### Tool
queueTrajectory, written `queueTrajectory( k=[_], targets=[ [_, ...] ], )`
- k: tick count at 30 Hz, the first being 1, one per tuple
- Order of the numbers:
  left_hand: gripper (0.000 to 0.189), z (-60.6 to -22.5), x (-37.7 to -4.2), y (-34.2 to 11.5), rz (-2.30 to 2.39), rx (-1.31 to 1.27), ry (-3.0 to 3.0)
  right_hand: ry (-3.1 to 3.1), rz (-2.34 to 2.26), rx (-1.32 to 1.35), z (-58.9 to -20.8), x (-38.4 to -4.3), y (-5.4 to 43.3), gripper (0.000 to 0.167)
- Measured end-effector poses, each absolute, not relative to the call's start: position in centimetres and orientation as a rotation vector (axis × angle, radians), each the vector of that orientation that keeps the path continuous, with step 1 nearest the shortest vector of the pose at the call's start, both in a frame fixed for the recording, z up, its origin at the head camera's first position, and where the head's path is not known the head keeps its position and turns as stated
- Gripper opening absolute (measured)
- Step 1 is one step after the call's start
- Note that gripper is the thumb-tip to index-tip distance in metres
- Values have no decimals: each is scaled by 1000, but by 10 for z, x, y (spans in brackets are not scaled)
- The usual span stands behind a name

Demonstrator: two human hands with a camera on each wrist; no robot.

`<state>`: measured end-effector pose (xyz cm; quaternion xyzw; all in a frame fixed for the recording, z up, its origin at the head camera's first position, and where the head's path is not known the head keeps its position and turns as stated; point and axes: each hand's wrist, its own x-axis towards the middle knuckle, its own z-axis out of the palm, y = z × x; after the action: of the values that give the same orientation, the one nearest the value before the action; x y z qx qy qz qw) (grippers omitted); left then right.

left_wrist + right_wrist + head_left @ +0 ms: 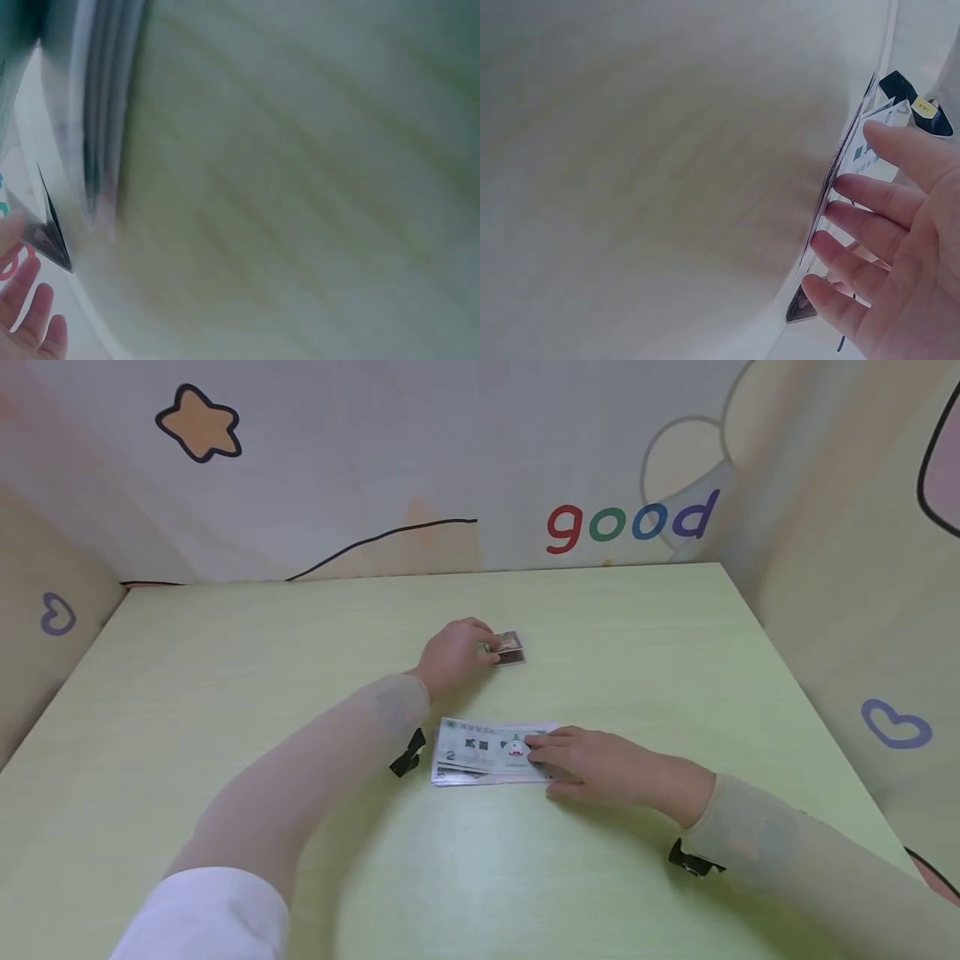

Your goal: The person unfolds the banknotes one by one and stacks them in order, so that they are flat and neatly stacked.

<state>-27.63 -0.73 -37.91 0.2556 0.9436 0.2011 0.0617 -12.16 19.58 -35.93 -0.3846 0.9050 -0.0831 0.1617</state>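
Observation:
My left hand [457, 656] reaches over the far middle of the table and pinches the left side of a small folded brown banknote [510, 652]. In the left wrist view, the dark folded note [46, 244] stands between the thumb and the fingers [22, 289]. Nearer to me lies a stack of play banknotes [480, 752], with a pale green note marked 2 on top. Fingers of my right hand [600, 768] rest on the right end of that stack. The right wrist view shows those fingers [859, 262] fairly straight along the stack's edge.
The pale green table [637, 635] meets a patterned backdrop [360, 460] at the back and sides. A black band [408, 756] hangs at the left wrist, near the stack's left end. Another black band [693, 860] is at the right wrist.

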Motion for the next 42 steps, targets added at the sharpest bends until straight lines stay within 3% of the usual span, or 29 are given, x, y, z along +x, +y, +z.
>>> queueTrajectory(
  k=[16,28,42],
  targets=[
    [17,-364,-267,-35,1060,571,2919,2652,-247,-1109,-360,-124,188,48],
    [19,-345,-235,-59,1538,296,2686,2991,-486,-683,-344,-131,180,41],
    [14,-345,-191,-63,1410,505,2783,3100,-483,-503,-324,-135,171,50]
  ],
)
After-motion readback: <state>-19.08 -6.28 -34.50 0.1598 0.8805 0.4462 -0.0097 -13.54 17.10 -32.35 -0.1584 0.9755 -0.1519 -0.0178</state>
